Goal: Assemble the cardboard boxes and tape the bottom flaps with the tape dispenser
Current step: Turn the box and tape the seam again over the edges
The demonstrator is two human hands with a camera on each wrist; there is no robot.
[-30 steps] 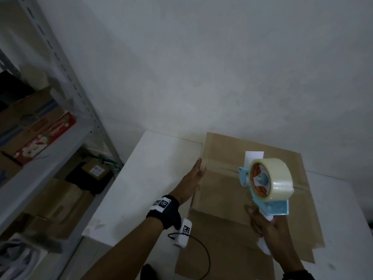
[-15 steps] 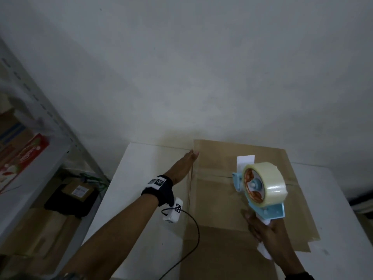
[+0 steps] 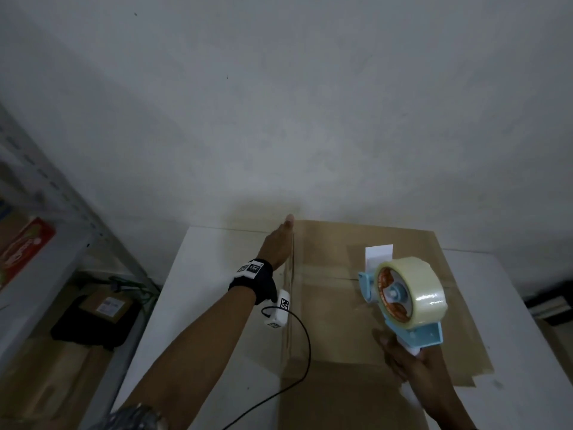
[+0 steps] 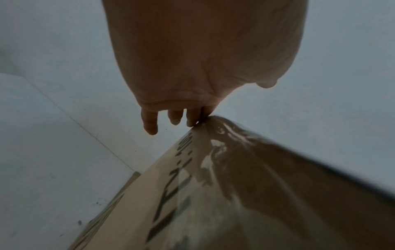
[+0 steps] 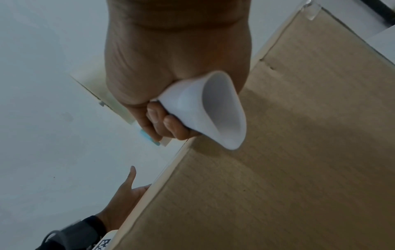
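The left hand (image 3: 278, 243) lies flat, fingers straight, against the cardboard box's (image 3: 328, 305) left edge. The right hand (image 3: 412, 364) grips the tape dispenser (image 3: 406, 296) above the box; only the right wrist view shows fingers (image 5: 171, 125) curled round its white handle. Bare table (image 3: 210, 290) lies left of the left hand.

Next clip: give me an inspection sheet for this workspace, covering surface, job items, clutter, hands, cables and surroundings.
Surface: white table against a grey wall.
Job's things: cardboard box on the table, flaps closed, glossy tape along one edge; tape dispenser above it, blue frame, clear roll.
Clutter: nothing seen on the table.
Hands: left hand flat against the box's left side, fingers straight; right hand grips the dispenser's white handle.
Cables: black cable runs from the left wrist camera across the box edge.
Surroundings: metal shelf at left holding cartons; dark bag on the floor beneath.
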